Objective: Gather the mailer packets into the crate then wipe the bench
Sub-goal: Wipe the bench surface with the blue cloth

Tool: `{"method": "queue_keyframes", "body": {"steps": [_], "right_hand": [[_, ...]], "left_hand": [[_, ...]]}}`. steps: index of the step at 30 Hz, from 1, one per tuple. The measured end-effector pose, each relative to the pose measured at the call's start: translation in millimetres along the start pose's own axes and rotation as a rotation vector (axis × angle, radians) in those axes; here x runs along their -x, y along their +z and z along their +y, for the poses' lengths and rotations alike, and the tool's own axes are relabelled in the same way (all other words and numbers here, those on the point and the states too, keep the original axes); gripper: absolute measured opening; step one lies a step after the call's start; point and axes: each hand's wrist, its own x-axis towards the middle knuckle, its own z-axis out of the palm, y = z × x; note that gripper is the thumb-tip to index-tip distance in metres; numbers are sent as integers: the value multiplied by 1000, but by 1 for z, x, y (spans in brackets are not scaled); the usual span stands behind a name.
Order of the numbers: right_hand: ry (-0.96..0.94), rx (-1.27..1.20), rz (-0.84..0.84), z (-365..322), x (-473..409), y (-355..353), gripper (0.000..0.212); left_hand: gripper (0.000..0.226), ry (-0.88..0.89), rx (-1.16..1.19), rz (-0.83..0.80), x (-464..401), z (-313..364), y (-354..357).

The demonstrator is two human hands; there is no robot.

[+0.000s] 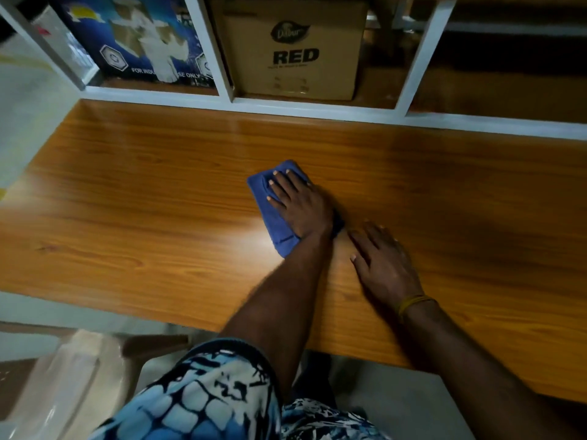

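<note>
A folded blue cloth (273, 214) lies mid-worktop (143, 201) under the left hand (298, 204); the right hand (386, 265) rests flat just right. Behind, a white shelf frame (222, 58) holds a brown cardboard box (292, 49).

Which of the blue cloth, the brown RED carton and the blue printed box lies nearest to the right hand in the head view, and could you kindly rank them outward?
From the right hand, flat on the bench:
1. Blue cloth, just to its left, under the left hand.
2. Brown RED carton, in the shelf behind, ahead.
3. Blue printed box, in the shelf bay farther left.
</note>
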Motion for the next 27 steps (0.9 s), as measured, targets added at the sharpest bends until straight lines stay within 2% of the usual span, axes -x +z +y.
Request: {"method": "queue_keyframes", "body": {"steps": [9,17,20,24,27], "right_hand": [[31,-19,-16,13,-56,-19,57],[19,-11,-54,19,-63,-23,59],[2,-24,-47,19,-61,-25,60],[-6,-30,-69,24,-50,-27,59],[-12,-19,-75,32,-32,-27,59]], "left_hand": [[57,66,21,-75,-89,64,30],[59,264,-13,-173,-109,94,33],[60,475,-10,-244,-102,87,30],[61,953,-94,-386,-93,79,28],[53,1157,-132,-443,-79,63,23]]}}
